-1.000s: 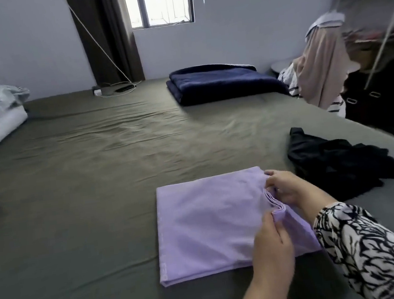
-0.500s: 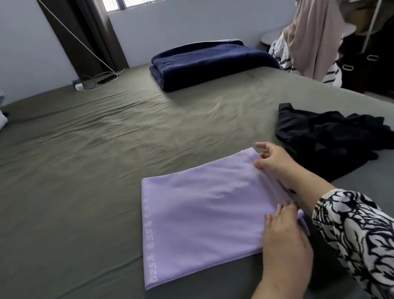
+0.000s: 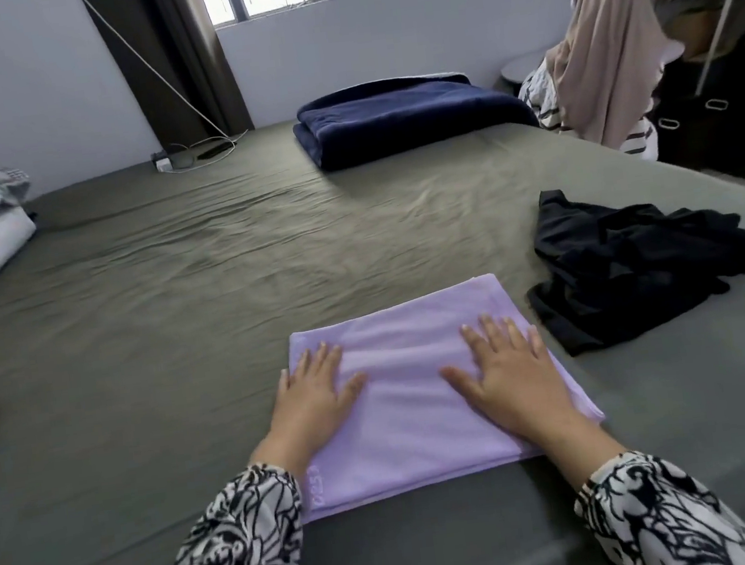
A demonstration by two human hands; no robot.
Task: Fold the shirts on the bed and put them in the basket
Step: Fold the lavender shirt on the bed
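Head view: lilac shirt (image 3: 419,370) folded into a flat rectangle, lying on the bed (image 3: 176,306) near its front edge. Left hand (image 3: 312,395) and right hand (image 3: 511,375) flat on top, palms down, fingers straight and slightly spread, pinching nothing. Crumpled black shirt (image 3: 631,264) just right of it, apart. Folded navy blanket (image 3: 407,120) at far side.

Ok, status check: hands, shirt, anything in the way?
Left hand and right hand flat on folded lilac shirt. Crumpled black garment unfolded alongside. Basket not seen.
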